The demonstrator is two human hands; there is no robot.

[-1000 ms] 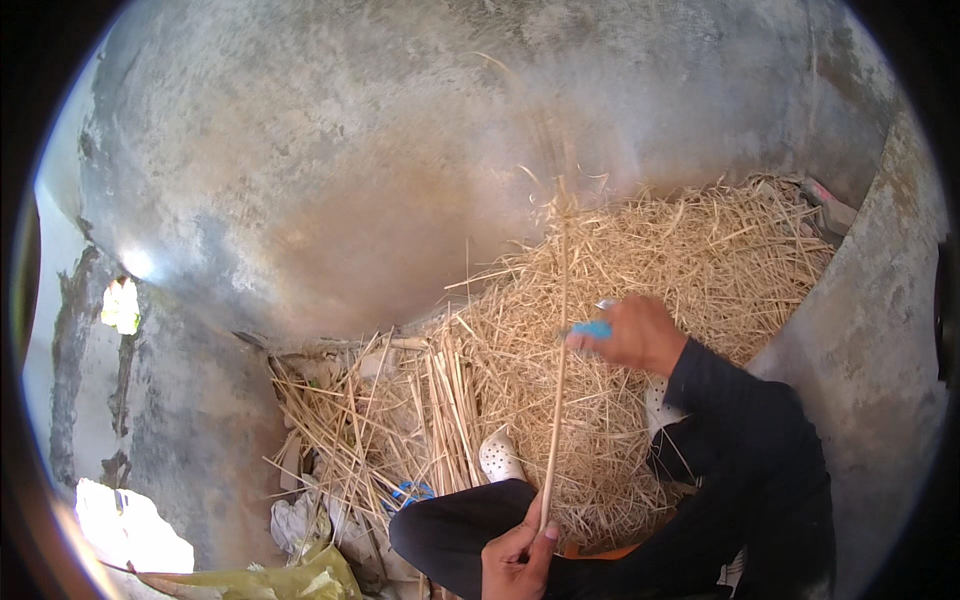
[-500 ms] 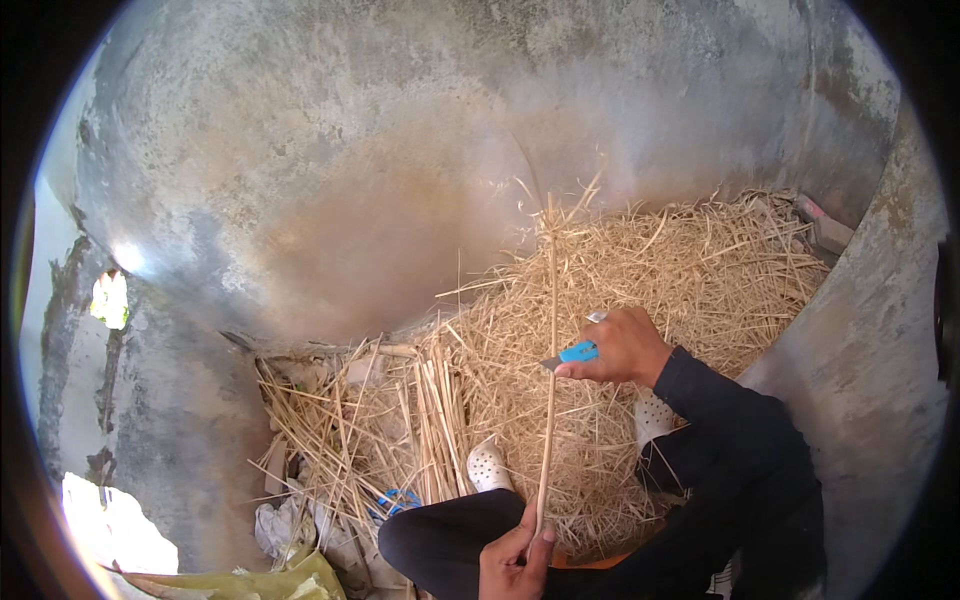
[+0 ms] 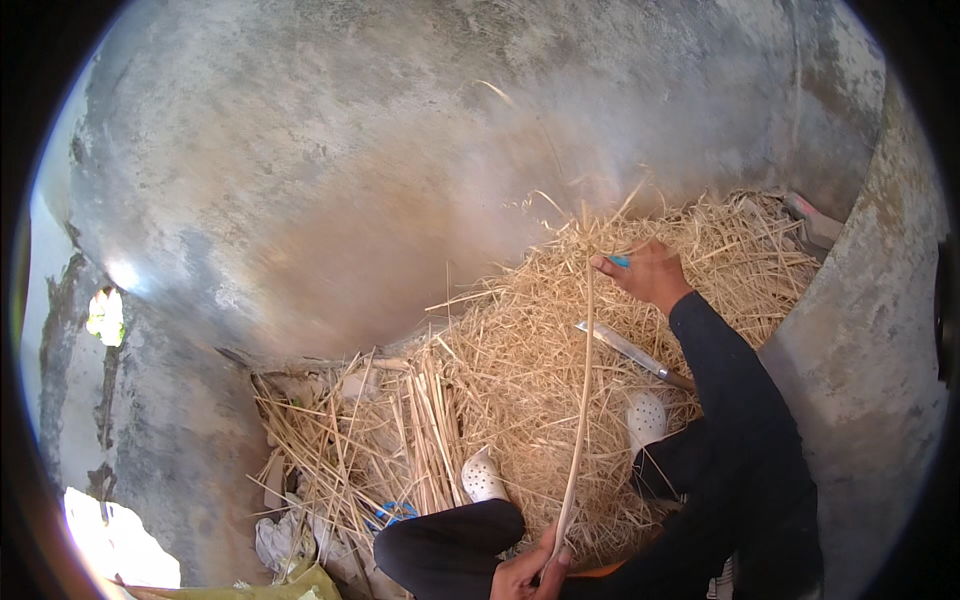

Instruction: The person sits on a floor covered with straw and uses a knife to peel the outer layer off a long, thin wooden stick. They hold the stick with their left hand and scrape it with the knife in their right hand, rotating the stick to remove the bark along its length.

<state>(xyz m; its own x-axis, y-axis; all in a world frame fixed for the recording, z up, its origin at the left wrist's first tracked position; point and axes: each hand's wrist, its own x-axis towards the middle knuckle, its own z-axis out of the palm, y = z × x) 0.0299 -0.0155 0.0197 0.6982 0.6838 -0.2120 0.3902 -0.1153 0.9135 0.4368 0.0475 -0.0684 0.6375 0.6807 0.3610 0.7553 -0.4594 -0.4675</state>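
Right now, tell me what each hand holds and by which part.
The left hand holds a long pale strip by its near end. The right hand holds a blue object, mostly hidden, so its gripped part cannot be told.

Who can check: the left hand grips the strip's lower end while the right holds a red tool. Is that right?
No: in the head view, the tool in the right hand is blue. The left hand grips the strip's lower end.
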